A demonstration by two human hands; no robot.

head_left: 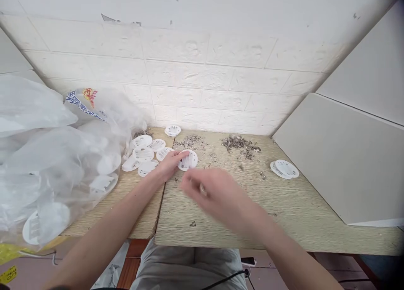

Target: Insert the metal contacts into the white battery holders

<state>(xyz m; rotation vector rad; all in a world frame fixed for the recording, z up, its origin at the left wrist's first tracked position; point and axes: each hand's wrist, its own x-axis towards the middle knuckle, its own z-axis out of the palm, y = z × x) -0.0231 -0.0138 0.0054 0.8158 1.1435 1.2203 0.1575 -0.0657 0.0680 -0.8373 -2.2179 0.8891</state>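
My left hand (172,163) grips a round white plastic disc (188,160) by its left edge, thumb on top; the disc has long recesses and small slots. Just in front of it, my right hand (211,189) is blurred, its thumb and forefinger closed in a pinch. Whatever it may hold is too small or smeared to name. Beyond the hands lie a pale heap of small metal pieces (192,142) and a darker heap of metal pieces (240,143). Several similar discs (143,154) overlap to the left of my left hand.
A large clear plastic bag (59,163) with more discs fills the left side. A small stack of discs (285,169) lies at the right, near a grey panel (350,159). More discs (173,130) rest by the white wall (227,88). A loose metal piece (192,224) lies near the front edge.
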